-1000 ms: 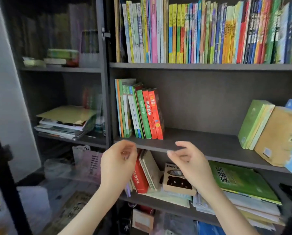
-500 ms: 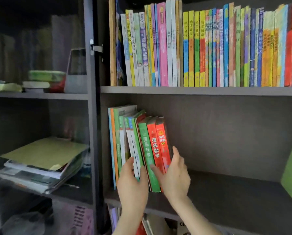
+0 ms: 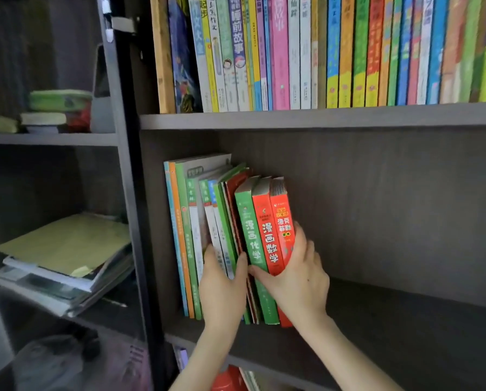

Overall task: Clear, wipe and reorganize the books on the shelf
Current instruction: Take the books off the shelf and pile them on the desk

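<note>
Head camera looks into a dark bookcase [image 3: 129,221] whose top and right side run out of the frame, so the upper row of books [image 3: 349,52] loses its tops and its far right end smears into bands of colour. Left of the upright, the side compartment is dim and soft. A stack of papers [image 3: 64,258] lies flat there under a yellow-green sheet, and a green box [image 3: 58,100] on the board above is too blurred to identify further. Below the middle shelf [image 3: 405,334] only a sliver of a red book [image 3: 227,379] shows between the forearms. The task's books stand at the left end of that middle shelf, close to the compartment's left wall, their tops leaning slightly left. The left hand [image 3: 222,292] covers the lower spines of the thin books [image 3: 216,215]. Its thumb lies across a green spine and its fingertips are tucked in among the spines further left, gripping a few of them, though how many cannot be told. The right hand [image 3: 301,283] clasps the three thick books [image 3: 264,221], one green and two red, with its thumb pressed on the green spine and its fingers curled round the outer red cover.
</note>
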`<state>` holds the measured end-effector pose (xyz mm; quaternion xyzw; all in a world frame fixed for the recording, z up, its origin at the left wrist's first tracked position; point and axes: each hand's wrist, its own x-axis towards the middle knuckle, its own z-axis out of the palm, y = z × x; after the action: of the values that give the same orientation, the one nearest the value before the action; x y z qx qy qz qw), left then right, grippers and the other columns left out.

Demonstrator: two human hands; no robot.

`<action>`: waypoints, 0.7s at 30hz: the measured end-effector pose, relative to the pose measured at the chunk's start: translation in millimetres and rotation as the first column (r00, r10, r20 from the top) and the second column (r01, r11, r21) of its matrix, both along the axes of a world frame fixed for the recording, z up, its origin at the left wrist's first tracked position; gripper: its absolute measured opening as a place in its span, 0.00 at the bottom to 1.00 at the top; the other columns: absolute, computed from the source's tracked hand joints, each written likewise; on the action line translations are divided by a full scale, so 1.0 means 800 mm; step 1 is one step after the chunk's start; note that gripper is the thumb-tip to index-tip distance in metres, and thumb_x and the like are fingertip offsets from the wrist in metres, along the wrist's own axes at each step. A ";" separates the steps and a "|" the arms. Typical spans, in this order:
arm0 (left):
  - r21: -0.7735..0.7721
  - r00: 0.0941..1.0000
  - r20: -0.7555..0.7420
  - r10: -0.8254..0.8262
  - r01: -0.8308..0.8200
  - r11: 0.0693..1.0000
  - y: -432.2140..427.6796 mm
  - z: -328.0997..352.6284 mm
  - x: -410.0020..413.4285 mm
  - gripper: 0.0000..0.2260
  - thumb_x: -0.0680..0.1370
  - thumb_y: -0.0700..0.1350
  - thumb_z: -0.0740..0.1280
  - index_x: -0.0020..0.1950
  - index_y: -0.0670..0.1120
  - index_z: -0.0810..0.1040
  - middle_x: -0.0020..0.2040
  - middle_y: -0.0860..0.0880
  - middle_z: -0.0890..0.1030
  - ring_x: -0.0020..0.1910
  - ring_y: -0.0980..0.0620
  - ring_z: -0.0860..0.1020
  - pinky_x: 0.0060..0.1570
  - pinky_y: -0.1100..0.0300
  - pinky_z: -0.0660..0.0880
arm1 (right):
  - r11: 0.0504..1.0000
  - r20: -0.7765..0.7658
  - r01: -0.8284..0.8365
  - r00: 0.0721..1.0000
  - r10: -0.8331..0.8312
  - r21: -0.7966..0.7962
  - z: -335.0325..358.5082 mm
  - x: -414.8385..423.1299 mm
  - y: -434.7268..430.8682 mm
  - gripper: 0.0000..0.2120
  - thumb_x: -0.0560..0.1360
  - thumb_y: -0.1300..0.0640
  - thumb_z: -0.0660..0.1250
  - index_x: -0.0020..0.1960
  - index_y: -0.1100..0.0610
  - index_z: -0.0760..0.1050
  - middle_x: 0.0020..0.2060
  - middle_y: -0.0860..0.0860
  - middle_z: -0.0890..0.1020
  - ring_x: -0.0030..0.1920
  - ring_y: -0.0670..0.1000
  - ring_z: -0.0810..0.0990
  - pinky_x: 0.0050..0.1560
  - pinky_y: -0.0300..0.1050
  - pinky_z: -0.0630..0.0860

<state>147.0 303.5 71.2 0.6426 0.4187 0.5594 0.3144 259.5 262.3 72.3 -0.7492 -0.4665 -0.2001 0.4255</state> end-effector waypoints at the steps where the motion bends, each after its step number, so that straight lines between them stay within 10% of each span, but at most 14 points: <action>1: 0.002 1.000 0.010 -0.001 0.001 1.000 0.002 0.001 0.001 0.25 0.77 0.52 0.67 0.71 0.46 0.66 0.57 0.53 0.80 0.52 0.56 0.80 0.51 0.57 0.79 | 1.000 0.004 -0.005 1.000 0.005 0.011 0.001 0.006 -0.005 0.52 0.59 0.27 0.68 0.71 0.50 0.49 0.60 0.53 0.74 0.54 0.53 0.78 0.45 0.47 0.77; 7: 0.001 0.997 -0.050 0.052 -0.052 0.999 0.014 0.000 0.017 0.30 0.74 0.47 0.72 0.70 0.43 0.61 0.40 0.58 0.74 0.34 0.60 0.74 0.39 0.51 0.80 | 0.987 -0.045 0.123 0.992 -0.119 0.104 -0.008 0.041 -0.041 0.55 0.59 0.35 0.76 0.72 0.50 0.46 0.58 0.57 0.73 0.51 0.57 0.79 0.41 0.44 0.72; 14: 0.009 0.976 -0.070 0.206 -0.206 0.978 0.011 0.005 0.050 0.22 0.72 0.47 0.72 0.57 0.43 0.63 0.53 0.44 0.79 0.46 0.42 0.80 0.40 0.53 0.78 | 0.928 -0.191 0.325 0.937 -0.291 0.184 -0.011 0.031 -0.016 0.63 0.55 0.39 0.80 0.76 0.57 0.45 0.62 0.65 0.69 0.57 0.66 0.74 0.52 0.61 0.76; 21: 0.055 0.982 -0.101 0.159 -0.154 0.987 0.005 0.011 0.063 0.21 0.73 0.46 0.70 0.58 0.44 0.62 0.51 0.45 0.78 0.46 0.42 0.80 0.41 0.50 0.78 | 0.954 -0.140 0.262 0.960 -0.243 0.146 0.002 0.011 0.001 0.60 0.56 0.37 0.79 0.75 0.58 0.48 0.53 0.62 0.73 0.46 0.62 0.77 0.42 0.55 0.78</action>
<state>197.5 307.8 79.9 0.6435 0.4705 0.5574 0.2320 268.2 263.0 73.7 -0.7761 -0.3223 -0.2446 0.4837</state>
